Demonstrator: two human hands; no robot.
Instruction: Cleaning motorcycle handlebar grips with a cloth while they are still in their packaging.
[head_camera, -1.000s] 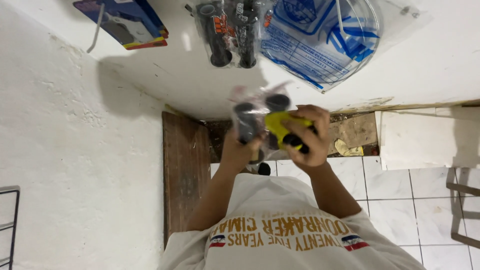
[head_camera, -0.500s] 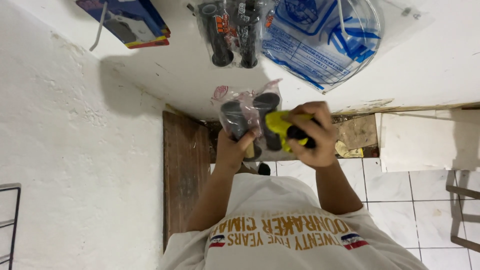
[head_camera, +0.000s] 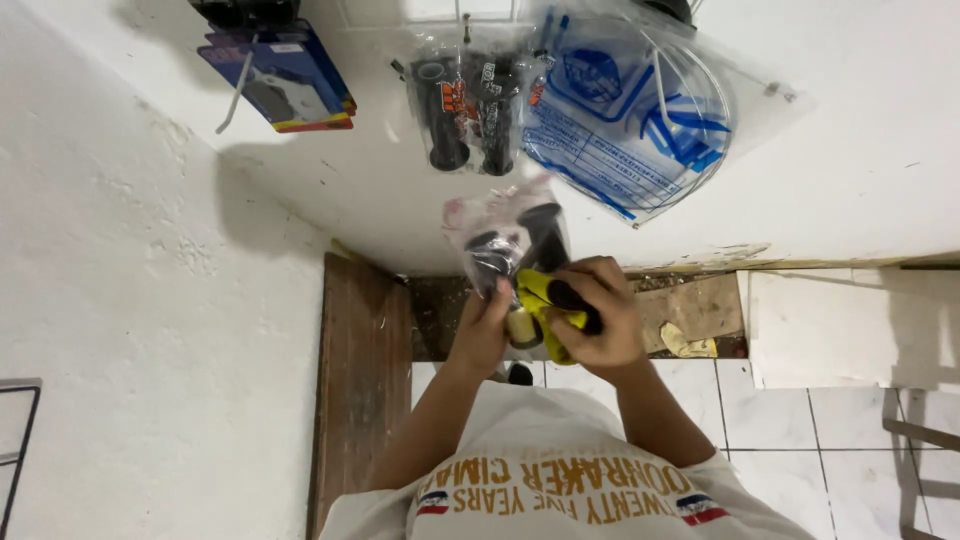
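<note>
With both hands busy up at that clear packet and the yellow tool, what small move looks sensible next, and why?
Probably steady the clear packet of black grips with the left hand. The right hand already holds the yellow and black tool close against the packet's lower end, so a still packet would likely help.

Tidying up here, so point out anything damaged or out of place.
The wall base is cracked and flaking above the floor, and torn cardboard with a yellow scrap lies there. The hanging packs and the bag in the hands look intact.
</note>
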